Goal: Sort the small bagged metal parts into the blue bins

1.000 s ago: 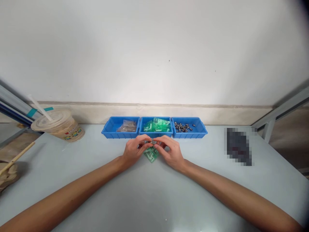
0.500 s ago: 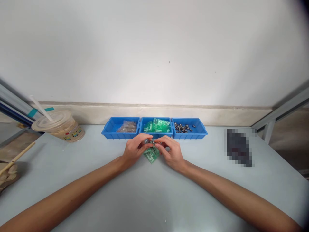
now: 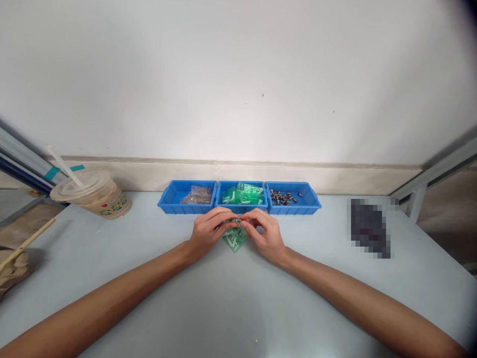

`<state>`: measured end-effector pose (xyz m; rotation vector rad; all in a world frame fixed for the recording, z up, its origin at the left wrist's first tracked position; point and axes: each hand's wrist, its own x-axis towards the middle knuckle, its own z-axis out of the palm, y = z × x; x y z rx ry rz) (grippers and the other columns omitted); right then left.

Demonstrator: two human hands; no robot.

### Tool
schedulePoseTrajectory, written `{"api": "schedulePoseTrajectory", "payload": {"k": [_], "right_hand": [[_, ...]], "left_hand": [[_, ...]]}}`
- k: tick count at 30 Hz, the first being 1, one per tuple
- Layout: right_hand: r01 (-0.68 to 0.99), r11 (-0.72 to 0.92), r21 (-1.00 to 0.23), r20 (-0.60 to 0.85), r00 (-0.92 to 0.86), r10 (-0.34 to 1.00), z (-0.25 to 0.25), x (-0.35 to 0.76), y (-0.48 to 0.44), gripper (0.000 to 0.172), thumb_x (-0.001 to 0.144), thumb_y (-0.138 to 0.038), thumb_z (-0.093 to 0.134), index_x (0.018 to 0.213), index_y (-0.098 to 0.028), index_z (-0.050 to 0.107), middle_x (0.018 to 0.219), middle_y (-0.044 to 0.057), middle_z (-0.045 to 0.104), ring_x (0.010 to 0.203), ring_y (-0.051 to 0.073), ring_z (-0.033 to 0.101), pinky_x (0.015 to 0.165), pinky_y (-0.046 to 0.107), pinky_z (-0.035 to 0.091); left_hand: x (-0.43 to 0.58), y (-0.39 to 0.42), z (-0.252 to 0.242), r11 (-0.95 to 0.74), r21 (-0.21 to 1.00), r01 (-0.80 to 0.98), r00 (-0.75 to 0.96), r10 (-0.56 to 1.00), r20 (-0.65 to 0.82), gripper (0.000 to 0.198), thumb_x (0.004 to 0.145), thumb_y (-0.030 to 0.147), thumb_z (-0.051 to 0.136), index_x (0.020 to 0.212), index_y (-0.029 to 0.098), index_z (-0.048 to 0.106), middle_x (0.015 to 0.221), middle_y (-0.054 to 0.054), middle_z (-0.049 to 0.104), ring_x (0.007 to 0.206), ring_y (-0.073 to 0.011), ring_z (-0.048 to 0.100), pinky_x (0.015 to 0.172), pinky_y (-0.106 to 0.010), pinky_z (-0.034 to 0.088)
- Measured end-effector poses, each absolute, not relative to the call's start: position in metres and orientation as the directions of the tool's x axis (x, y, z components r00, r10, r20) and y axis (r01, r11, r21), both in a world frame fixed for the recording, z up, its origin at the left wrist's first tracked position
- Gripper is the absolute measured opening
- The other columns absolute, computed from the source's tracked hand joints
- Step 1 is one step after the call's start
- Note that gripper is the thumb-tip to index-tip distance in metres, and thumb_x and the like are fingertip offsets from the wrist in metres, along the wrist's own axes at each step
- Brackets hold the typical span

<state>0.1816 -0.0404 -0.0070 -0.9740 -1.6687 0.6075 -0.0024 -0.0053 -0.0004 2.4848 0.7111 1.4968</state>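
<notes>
Close together at the middle of the table, my left hand point(image 3: 209, 229) and my right hand point(image 3: 265, 234) pinch a small dark metal part point(image 3: 235, 220) between their fingertips, one from each side. Just under the fingers lies a green plastic bag point(image 3: 234, 239) with pale pieces in it; the hands hide its upper part. Behind them stand three blue trays in a row. Clear packets lie in the left tray point(image 3: 169, 201), a green bag with pale pieces fills the middle tray point(image 3: 242, 209), and several small metal parts are in the right tray point(image 3: 311, 201).
A lidded drink cup point(image 3: 108, 199) with a straw stands at the back left. At the left edge is a brown object point(image 3: 13, 273) with a wooden stick point(image 3: 35, 239). A blurred dark item point(image 3: 368, 226) lies on the right. A wall rises behind the table.
The metal part between my fingertips now shows more plainly, lying level between both hands. My fingers have shifted slightly; the bag and trays stay in place.
</notes>
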Motion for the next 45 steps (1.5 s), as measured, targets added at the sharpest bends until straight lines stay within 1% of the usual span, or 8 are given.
{"api": "schedulePoseTrajectory", "payload": {"k": [8, 14, 19, 27, 32, 36, 42, 45], "right_hand": [[0.306, 0.542, -0.782, 0.53, -0.129, 0.838, -0.0055, 0.1817, -0.0409, 0.015, 0.09, -0.029, 0.058, 0.088, -0.018, 0.068, 0.074, 0.003, 0.062, 0.068, 0.014, 0.056, 0.056, 0.025, 0.043], [0.318, 0.544, -0.776, 0.526, -0.149, 0.837, -0.0046, 0.1813, -0.0424, 0.017, 0.092, -0.028, 0.055, 0.091, -0.018, 0.069, 0.074, 0.003, 0.062, 0.066, 0.015, 0.055, 0.058, 0.026, 0.042], [0.32, 0.553, -0.769, 0.532, -0.161, 0.832, -0.0053, 0.1819, -0.0418, 0.02, 0.093, -0.029, 0.052, 0.093, -0.019, 0.07, 0.071, 0.003, 0.061, 0.065, 0.015, 0.056, 0.059, 0.027, 0.043], [0.299, 0.57, -0.766, 0.555, -0.14, 0.82, -0.0054, 0.1819, -0.0426, 0.015, 0.09, -0.027, 0.057, 0.1, -0.02, 0.066, 0.08, 0.004, 0.063, 0.067, 0.014, 0.057, 0.058, 0.025, 0.048], [0.285, 0.587, -0.758, 0.562, -0.17, 0.809, -0.0049, 0.1809, -0.0429, 0.016, 0.092, -0.024, 0.055, 0.101, -0.02, 0.067, 0.085, 0.006, 0.066, 0.069, 0.015, 0.061, 0.059, 0.026, 0.049], [0.293, 0.586, -0.756, 0.563, -0.166, 0.81, -0.0041, 0.1807, -0.0431, 0.015, 0.092, -0.024, 0.054, 0.098, -0.02, 0.067, 0.083, 0.005, 0.066, 0.068, 0.015, 0.061, 0.06, 0.027, 0.049], [0.3, 0.546, -0.783, 0.532, -0.133, 0.836, -0.0071, 0.1814, -0.0428, 0.015, 0.093, -0.025, 0.053, 0.096, -0.019, 0.066, 0.081, 0.004, 0.064, 0.063, 0.013, 0.059, 0.057, 0.025, 0.048], [0.293, 0.541, -0.788, 0.532, -0.118, 0.839, -0.0083, 0.1817, -0.0423, 0.014, 0.093, -0.026, 0.054, 0.095, -0.019, 0.066, 0.079, 0.003, 0.062, 0.06, 0.012, 0.057, 0.057, 0.024, 0.048]], "left_hand": [[-0.0024, -0.005, -0.0021, -0.879, 0.357, 0.315, 0.386, 0.462, 0.798, 0.009, 0.086, 0.019, 0.065, 0.094, 0.018, 0.069, 0.086, -0.005, 0.069, 0.074, -0.0111, 0.065, 0.068, -0.019, 0.055], [-0.0016, -0.0059, -0.0002, -0.888, 0.337, 0.312, 0.395, 0.444, 0.804, 0.01, 0.087, 0.019, 0.064, 0.095, 0.017, 0.069, 0.085, -0.006, 0.07, 0.075, -0.0118, 0.066, 0.069, -0.02, 0.055], [-0.0015, -0.006, 0.0005, -0.874, 0.365, 0.321, 0.377, 0.472, 0.797, 0.01, 0.088, 0.023, 0.062, 0.093, 0.017, 0.069, 0.084, -0.005, 0.07, 0.074, -0.012, 0.066, 0.067, -0.02, 0.055], [-0.0024, -0.0054, 0.001, -0.869, 0.393, 0.3, 0.372, 0.486, 0.791, 0.009, 0.088, 0.023, 0.063, 0.091, 0.017, 0.068, 0.082, -0.005, 0.069, 0.073, -0.0113, 0.065, 0.065, -0.019, 0.054], [-0.0029, -0.0048, -0.0005, -0.865, 0.412, 0.286, 0.381, 0.498, 0.779, 0.008, 0.088, 0.022, 0.063, 0.089, 0.016, 0.068, 0.081, -0.005, 0.068, 0.07, -0.0114, 0.064, 0.061, -0.019, 0.052], [-0.0035, -0.0045, -0.0016, -0.858, 0.428, 0.284, 0.395, 0.511, 0.763, 0.007, 0.088, 0.02, 0.062, 0.088, 0.016, 0.067, 0.081, -0.005, 0.068, 0.071, -0.0116, 0.063, 0.062, -0.019, 0.052], [-0.0036, -0.0047, -0.0004, -0.849, 0.424, 0.316, 0.411, 0.525, 0.745, 0.014, 0.089, 0.022, 0.061, 0.102, 0.018, 0.065, 0.09, -0.006, 0.068, 0.07, -0.0104, 0.062, 0.057, -0.018, 0.051], [-0.0032, -0.0043, -0.0007, -0.865, 0.391, 0.314, 0.413, 0.495, 0.765, 0.017, 0.089, 0.02, 0.061, 0.105, 0.018, 0.064, 0.093, -0.006, 0.068, 0.077, -0.0116, 0.064, 0.061, -0.019, 0.052]]}}
